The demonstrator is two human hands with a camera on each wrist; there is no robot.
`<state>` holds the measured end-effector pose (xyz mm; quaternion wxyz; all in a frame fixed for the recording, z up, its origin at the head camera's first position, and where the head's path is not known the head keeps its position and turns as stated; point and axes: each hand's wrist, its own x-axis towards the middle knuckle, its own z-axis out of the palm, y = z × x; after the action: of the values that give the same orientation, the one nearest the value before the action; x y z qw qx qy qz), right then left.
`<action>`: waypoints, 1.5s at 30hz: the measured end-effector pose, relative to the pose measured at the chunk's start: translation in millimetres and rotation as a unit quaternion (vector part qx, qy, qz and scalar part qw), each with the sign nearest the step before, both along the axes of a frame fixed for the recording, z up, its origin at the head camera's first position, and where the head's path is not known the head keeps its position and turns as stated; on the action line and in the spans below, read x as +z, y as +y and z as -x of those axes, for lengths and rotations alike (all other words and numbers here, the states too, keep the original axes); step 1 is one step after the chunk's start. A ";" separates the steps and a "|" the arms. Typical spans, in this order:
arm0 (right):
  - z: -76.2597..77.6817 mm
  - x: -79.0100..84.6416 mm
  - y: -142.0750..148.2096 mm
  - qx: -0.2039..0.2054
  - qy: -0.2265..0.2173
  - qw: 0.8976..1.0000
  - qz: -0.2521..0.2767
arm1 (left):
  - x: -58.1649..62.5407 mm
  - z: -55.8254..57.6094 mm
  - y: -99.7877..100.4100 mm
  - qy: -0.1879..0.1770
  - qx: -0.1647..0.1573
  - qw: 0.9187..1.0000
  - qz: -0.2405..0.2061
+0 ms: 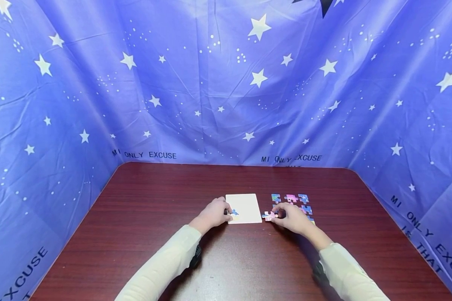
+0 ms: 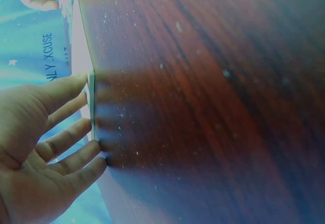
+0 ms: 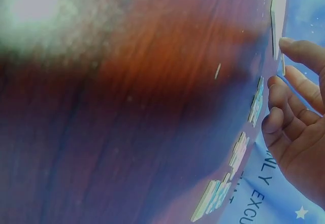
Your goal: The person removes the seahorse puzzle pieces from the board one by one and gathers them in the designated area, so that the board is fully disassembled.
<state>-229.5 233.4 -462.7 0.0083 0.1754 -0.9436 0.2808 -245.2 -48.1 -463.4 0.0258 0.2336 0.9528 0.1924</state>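
A square white puzzle board (image 1: 245, 205) lies on the table, with a blue and yellow jigsaw piece (image 1: 234, 214) in its near left corner. My left hand (image 1: 214, 212) is at the board's left side. In the left wrist view its fairly straight fingers (image 2: 66, 141) touch the board's edge. Just right of the board, my right hand (image 1: 294, 218) pinches a pink and blue jigsaw piece (image 1: 269, 216) between thumb and finger. That piece appears edge-on in the right wrist view, near the thumb.
Several loose jigsaw pieces (image 1: 303, 198) are laid out in rows to the right of the board, partly hidden behind my right hand. The dark red wooden table (image 1: 165, 188) ends at a blue star-patterned curtain (image 1: 211, 92) on the back and sides.
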 end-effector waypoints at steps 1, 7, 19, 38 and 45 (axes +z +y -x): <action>0.0 0.3 0.7 -0.003 0.000 1.000 -0.003 | 0.1 -0.1 0.0 0.000 0.000 1.000 -0.001; -1.4 3.8 4.5 -0.011 -0.009 1.000 -0.007 | 1.1 -1.0 0.2 -0.002 0.002 1.000 -0.001; -2.3 2.0 14.7 -0.016 -0.004 1.000 -0.008 | -2.5 1.6 0.0 -0.001 0.005 1.000 -0.001; -7.8 5.2 31.9 -0.018 0.005 0.999 -0.032 | -2.3 1.3 0.6 -0.001 0.005 1.000 0.003; -9.4 4.6 38.1 -0.029 0.005 0.999 -0.034 | -2.3 0.9 0.8 0.001 0.005 1.000 0.003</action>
<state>-220.2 271.5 -458.1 0.0155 0.1493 -0.9573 0.2469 -246.1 -47.3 -465.8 0.0248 0.2290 0.9545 0.1895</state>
